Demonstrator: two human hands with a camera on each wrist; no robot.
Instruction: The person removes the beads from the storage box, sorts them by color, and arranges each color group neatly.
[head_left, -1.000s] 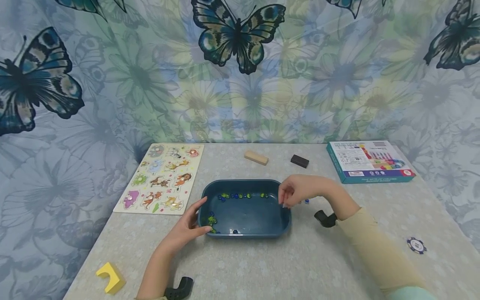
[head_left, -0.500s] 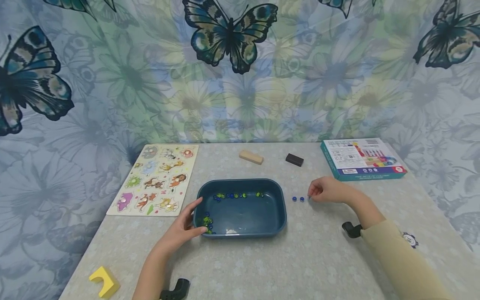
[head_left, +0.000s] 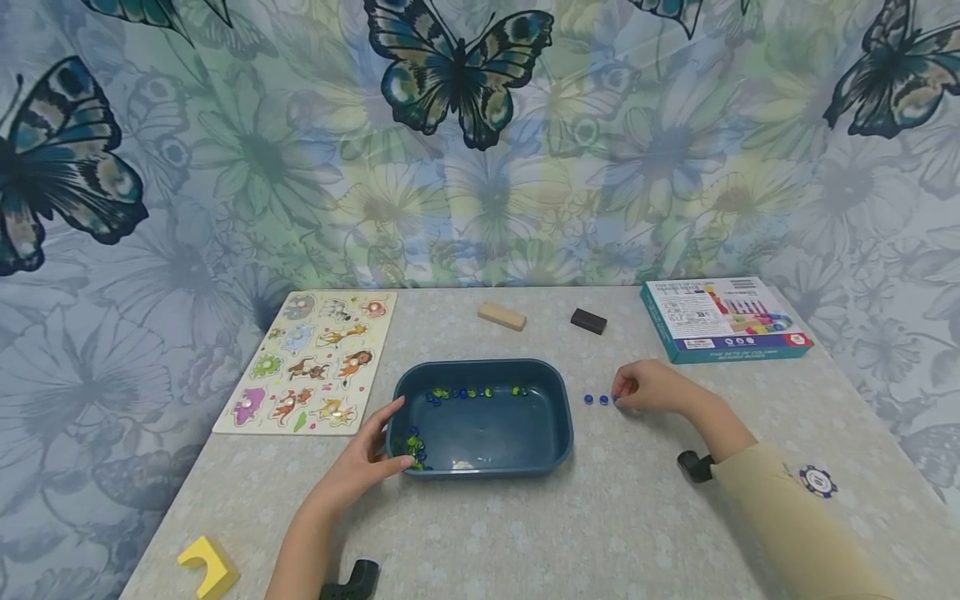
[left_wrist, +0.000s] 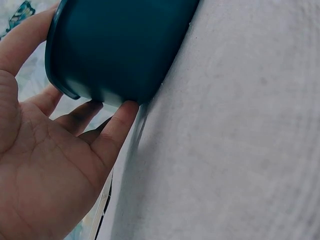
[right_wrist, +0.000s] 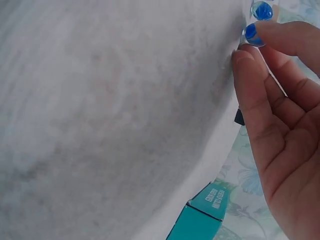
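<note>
A dark blue plastic tub (head_left: 487, 473) stands on the table with several blue and green glass marbles (head_left: 462, 392) along its far side and more in the near left corner. My left hand (head_left: 372, 450) holds the tub's left end, thumb over the near corner; the left wrist view shows fingertips against its outer wall. To the right of the tub, my right hand (head_left: 652, 388) pinches a blue marble (right_wrist: 253, 34) between thumb and fingertips, close to the tabletop. Two blue marbles (head_left: 596, 400) lie in a row between that hand and the tub.
An animal puzzle board (head_left: 307, 362) lies at left. Behind the tub are a tan wooden block (head_left: 502, 316) and a black block (head_left: 588, 321). A teal-edged game box (head_left: 727, 321) sits back right, a poker chip (head_left: 817, 481) near the right sleeve, a yellow arch block (head_left: 208, 568) front left.
My right hand has gone from over the tub's right rim to the table on its right, then slightly left to the end of the marble row. The left hand stays on the tub.
</note>
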